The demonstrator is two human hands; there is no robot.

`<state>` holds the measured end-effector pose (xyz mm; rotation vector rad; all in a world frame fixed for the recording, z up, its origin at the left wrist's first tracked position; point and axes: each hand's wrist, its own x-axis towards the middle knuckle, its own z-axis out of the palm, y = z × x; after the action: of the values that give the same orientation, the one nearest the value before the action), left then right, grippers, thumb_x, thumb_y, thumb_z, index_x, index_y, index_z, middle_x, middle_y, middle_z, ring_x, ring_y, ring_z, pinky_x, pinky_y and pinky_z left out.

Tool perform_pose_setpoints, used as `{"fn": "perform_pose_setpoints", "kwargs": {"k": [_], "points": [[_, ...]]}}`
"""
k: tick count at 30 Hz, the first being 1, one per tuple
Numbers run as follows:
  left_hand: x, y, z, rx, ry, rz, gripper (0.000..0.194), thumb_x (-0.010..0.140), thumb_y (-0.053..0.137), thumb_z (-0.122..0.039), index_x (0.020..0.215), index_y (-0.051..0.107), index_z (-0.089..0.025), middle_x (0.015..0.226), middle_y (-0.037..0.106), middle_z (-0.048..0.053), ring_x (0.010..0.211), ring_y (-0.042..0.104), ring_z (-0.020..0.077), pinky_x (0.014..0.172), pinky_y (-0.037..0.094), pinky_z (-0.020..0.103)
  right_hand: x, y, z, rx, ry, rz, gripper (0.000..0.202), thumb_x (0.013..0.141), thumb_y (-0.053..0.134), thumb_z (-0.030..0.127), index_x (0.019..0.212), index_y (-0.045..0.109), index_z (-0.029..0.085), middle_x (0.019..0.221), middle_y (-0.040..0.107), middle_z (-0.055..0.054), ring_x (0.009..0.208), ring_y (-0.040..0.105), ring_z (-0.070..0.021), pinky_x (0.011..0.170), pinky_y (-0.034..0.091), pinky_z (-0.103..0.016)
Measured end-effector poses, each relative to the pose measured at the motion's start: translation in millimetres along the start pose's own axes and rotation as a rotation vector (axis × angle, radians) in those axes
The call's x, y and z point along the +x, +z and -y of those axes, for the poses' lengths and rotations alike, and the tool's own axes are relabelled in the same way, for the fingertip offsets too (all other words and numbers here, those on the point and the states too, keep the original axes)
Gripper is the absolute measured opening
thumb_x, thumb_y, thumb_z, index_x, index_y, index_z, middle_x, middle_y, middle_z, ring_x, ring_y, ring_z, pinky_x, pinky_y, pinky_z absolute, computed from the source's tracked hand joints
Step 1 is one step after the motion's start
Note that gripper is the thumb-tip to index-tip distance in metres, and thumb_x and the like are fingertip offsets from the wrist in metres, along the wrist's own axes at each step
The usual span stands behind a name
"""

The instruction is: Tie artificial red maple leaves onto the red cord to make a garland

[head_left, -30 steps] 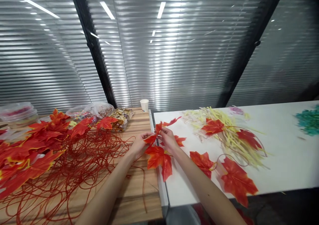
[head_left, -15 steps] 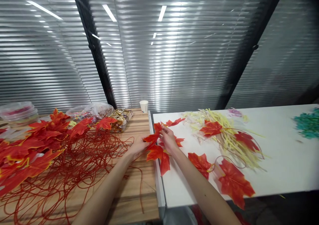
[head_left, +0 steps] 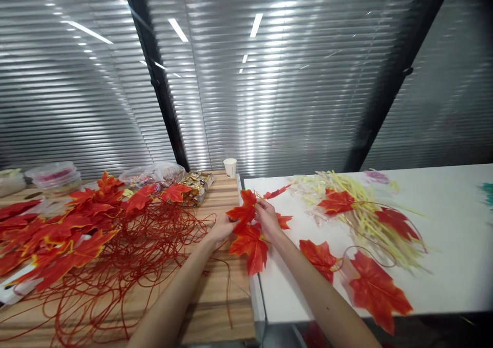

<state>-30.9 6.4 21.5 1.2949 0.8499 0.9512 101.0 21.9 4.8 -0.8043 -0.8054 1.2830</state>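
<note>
Right hand [head_left: 268, 219] against lobed red leaf [head_left: 245, 210].

Cannot see the fingertips of the left hand [head_left: 223, 229] behind the held red leaves [head_left: 244, 212], nor tell the grip. Cannot make out the exact pinch point of the right hand [head_left: 268, 219], too small. Lose the forearms [head_left: 181, 291] at the bottom edge, part of the leaf pile [head_left: 69, 230], a white object [head_left: 19, 287] beneath and a pale-filled container [head_left: 10, 182] at the left, most of a teal bundle [head_left: 488, 196] at the right. Cannot follow single strands in the cord tangle [head_left: 146, 240]. Find the purple bundle [head_left: 376, 177] blurred, the print on the paper cup [head_left: 230, 168] unreadable.
</note>
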Motion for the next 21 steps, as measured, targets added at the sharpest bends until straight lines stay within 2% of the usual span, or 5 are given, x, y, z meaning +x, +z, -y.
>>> {"fn": "perform_pose_setpoints", "kwargs": {"k": [4, 9, 14, 17, 21], "points": [[3, -2.0, 6, -0.039, -0.061, 0.002, 0.027, 0.061, 0.066, -0.032, 0.079, 0.062, -0.012, 0.069, 0.064, 0.004, 0.061, 0.055, 0.0138, 0.060, 0.041, 0.025, -1, 1, 2, 0.007, 0.011, 0.002, 0.018, 0.059, 0.065, 0.031, 0.071, 0.059, 0.019, 0.068, 0.061, 0.001, 0.055, 0.054, -0.0112, 0.052, 0.041, -0.023], [5, -5.3, 10, -0.111, -0.045, 0.039, 0.030, 0.060, 0.068, -0.035, 0.077, 0.059, -0.012, 0.067, 0.062, 0.003, 0.056, 0.052, 0.0101, 0.056, 0.038, 0.021, -1, 4, 4, -0.037, -0.050, 0.102, 0.019, 0.064, 0.064, 0.035, 0.067, 0.054, 0.019, 0.072, 0.061, -0.001, 0.057, 0.052, -0.0119, 0.048, 0.038, -0.022], [6, -6.8, 16, -0.135, -0.083, 0.014, 0.031, 0.061, 0.067, -0.035, 0.081, 0.061, -0.013, 0.065, 0.061, 0.003, 0.053, 0.052, 0.0103, 0.053, 0.037, 0.021, 2, 2, -2, -0.108, -0.121, 0.045, 0.018, 0.066, 0.063, 0.034, 0.065, 0.053, 0.019, 0.063, 0.056, 0.001, 0.056, 0.050, -0.0113, 0.051, 0.038, -0.022], [4, -4.6, 16, -0.136, -0.095, -0.016, 0.026, 0.064, 0.065, -0.032, 0.082, 0.062, -0.013, 0.066, 0.062, 0.003, 0.055, 0.053, 0.0115, 0.054, 0.038, 0.022, 3, 1, -5, -0.105, -0.105, 0.008, 0.016, 0.067, 0.062, 0.033, 0.066, 0.055, 0.019, 0.064, 0.056, 0.001, 0.057, 0.051, -0.0118, 0.053, 0.040, -0.022], [2, -2.3, 13, -0.119, -0.178, -0.081, 0.026, 0.062, 0.066, -0.028, 0.083, 0.061, -0.014, 0.068, 0.063, 0.003, 0.059, 0.055, 0.0135, 0.058, 0.041, 0.024, 5, -1, -6, -0.138, -0.075, -0.047, 0.017, 0.068, 0.061, 0.034, 0.070, 0.058, 0.017, 0.068, 0.060, -0.002, 0.062, 0.055, -0.0142, 0.058, 0.043, -0.025]]}}
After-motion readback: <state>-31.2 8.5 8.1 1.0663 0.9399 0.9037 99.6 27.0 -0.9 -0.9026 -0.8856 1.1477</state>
